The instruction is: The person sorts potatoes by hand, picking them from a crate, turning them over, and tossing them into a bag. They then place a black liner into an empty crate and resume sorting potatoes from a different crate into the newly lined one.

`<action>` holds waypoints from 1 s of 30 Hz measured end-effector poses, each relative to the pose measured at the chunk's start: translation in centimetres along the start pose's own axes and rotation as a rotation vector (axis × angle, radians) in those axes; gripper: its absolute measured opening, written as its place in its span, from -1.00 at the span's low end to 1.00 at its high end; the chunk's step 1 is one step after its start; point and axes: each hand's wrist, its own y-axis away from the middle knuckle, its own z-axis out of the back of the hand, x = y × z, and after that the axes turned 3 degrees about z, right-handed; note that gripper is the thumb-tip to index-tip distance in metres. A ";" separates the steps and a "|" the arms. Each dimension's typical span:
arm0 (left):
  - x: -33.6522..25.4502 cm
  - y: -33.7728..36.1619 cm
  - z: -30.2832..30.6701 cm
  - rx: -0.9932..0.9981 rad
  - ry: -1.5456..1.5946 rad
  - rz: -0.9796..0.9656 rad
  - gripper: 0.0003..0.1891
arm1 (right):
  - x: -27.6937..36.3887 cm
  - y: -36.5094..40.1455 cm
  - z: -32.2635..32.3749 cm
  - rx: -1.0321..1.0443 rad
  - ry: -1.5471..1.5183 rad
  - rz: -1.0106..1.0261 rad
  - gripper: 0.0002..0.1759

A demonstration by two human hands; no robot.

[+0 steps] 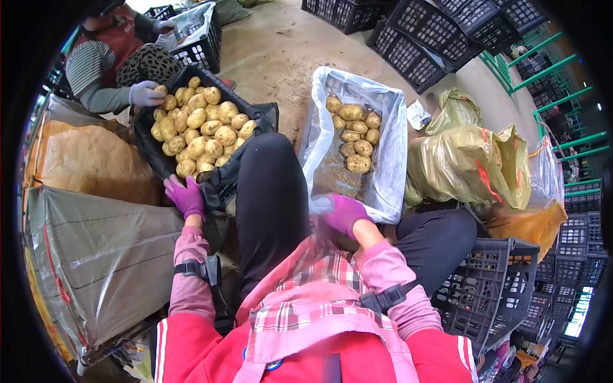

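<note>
Holds the hands well apart, each in a purple glove. Rests the left hand (185,196) at the near end of the black-lined container (143,137), fingers spread beside the lowest potatoes; cannot tell whether clamped on the liner or on a potato. Has the right hand (345,214) over the near end of the white-lined container (397,127), fingers curled towards the near left corner of its liner and blurred; cannot tell what, if anything, lies between them.

To the left, shows heaped potatoes (196,117) filling the black-lined container, yellow-skinned and touching one another. To the right, shows a smaller group of potatoes (362,147) in the white-lined container, gathered in the far and middle part, with brown soil on the liner nearer the body. Bends the left knee (271,159) up between the two containers.

At the far left, includes a co-worker's gloved hand (147,94) with a potato at its fingertips, above the edge of the heap. Nearer on that side, shows an orange sack (96,156) and a grey-green sheet (108,242). Beyond the white-lined container, shows stacked black crates (424,38) on the floor (268,38); to its right, a yellow-green sack (453,159) with red strips.
</note>
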 end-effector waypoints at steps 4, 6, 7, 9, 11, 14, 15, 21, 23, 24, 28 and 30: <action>2.6 -2.0 -3.1 -0.007 0.179 0.423 -0.20 | -0.1 -4.9 4.9 -0.224 -0.126 0.020 -0.29; 2.0 -1.7 -3.1 0.029 0.188 0.430 -0.20 | -1.2 -7.6 7.1 -0.270 -0.211 -0.059 -0.28; 1.5 -1.4 -2.5 0.040 0.144 0.440 -0.20 | -2.6 -9.3 7.2 -0.262 -0.235 -0.107 -0.27; 0.9 -1.4 -1.5 0.029 0.109 0.417 -0.21 | -6.7 -13.3 6.3 -0.250 -0.279 -0.198 -0.26; 0.8 -0.8 -1.4 -0.018 0.134 0.379 -0.22 | -11.2 -17.5 4.9 -0.264 -0.193 -0.302 -0.23; -1.5 -0.2 -0.9 0.022 0.217 0.361 -0.37 | -16.8 -22.6 3.9 -0.526 -0.128 -0.384 -0.25; -2.5 -0.1 0.5 0.021 0.247 0.380 -0.41 | -19.5 -24.4 4.3 -0.489 -0.181 -0.324 -0.30; -2.0 0.4 0.1 -0.094 0.041 0.410 -0.35 | -20.3 -31.0 5.5 -0.416 0.010 -0.640 0.09; -2.3 0.6 0.1 -0.147 0.136 0.356 -0.36 | -21.8 -32.3 3.1 -0.502 0.168 -0.642 0.13; -2.3 0.7 0.2 -0.121 0.100 0.384 -0.36 | -21.5 -31.6 3.4 -0.498 0.164 -0.631 0.13; -3.4 0.5 0.4 -0.134 0.059 0.404 -0.37 | -23.9 -31.1 3.2 -0.583 0.072 -0.442 -0.02; -3.8 0.4 0.6 -0.133 0.058 0.431 -0.36 | -23.6 -29.8 3.6 -0.703 -0.070 -0.327 -0.21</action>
